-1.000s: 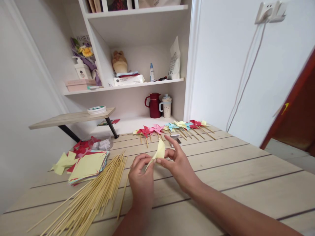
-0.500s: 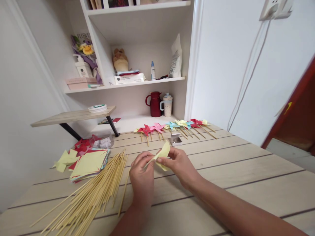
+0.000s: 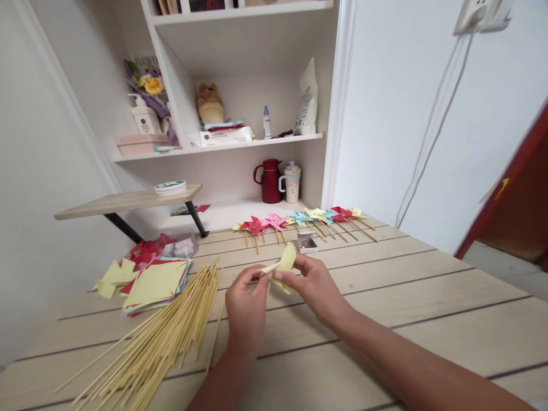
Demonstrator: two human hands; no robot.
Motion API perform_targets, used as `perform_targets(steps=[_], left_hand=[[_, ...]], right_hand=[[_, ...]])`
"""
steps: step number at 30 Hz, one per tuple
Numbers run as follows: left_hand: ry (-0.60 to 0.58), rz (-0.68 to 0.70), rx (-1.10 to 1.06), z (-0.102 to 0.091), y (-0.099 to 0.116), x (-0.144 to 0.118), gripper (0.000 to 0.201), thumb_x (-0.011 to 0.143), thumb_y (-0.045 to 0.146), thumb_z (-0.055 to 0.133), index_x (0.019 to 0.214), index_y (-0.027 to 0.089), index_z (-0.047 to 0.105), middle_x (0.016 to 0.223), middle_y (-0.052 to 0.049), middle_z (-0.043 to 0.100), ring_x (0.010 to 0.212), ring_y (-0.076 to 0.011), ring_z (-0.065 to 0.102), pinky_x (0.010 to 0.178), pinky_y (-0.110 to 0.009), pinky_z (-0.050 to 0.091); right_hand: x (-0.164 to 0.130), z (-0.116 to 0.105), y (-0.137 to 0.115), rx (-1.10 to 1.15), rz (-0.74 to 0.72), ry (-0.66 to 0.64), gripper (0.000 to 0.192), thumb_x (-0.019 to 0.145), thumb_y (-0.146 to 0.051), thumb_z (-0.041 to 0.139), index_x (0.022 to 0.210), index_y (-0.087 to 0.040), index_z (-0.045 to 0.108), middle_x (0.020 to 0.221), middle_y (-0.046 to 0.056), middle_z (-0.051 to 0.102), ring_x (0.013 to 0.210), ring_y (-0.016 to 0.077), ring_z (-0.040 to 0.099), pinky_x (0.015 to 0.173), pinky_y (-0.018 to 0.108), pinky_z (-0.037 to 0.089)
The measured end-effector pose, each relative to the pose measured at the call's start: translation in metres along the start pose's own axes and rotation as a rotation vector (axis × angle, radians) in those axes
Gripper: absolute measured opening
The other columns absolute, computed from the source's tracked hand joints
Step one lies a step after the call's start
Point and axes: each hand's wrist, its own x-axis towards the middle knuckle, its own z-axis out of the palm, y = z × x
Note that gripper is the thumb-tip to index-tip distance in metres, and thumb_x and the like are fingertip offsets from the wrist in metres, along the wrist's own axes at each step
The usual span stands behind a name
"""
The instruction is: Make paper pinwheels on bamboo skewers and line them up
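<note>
Both hands grip one pale yellow paper pinwheel above the table, its blades folded and curled. My left hand pinches its left side between thumb and fingers. From the other side, my right hand holds it with thumb and index finger. The paper's centre is partly covered by my fingertips. Just beyond the hands stands a small open white box with tiny items inside. Left of my left hand lies a loose pile of thin wooden sticks, with one stick apart from it.
Finished pinwheels on sticks lie in a row at the table's back. At left are a stack of coloured paper squares, a folded yellow paper and a clear container. A raised wooden stand, red jug and cup stand behind.
The left fingers have shifted on the paper, and its left blade is now folded in toward the middle. My right hand has barely moved.
</note>
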Motion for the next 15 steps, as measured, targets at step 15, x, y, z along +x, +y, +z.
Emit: perform_targets(steps=[15], left_hand=[[0.094,0.173,0.173,-0.001,-0.007,0.001,0.009,0.072,0.029,0.074,0.072,0.021,0.077,0.074,-0.005,0.076,0.075,-0.0229,0.069,0.076,-0.037,0.053]], right_hand=[[-0.002,0.0,-0.005,-0.102,0.011,0.052,0.017,0.073,-0.031,0.07,0.082,-0.017,0.071,0.082,0.005,0.072,0.077,0.0207,0.063,0.07,0.031,0.049]])
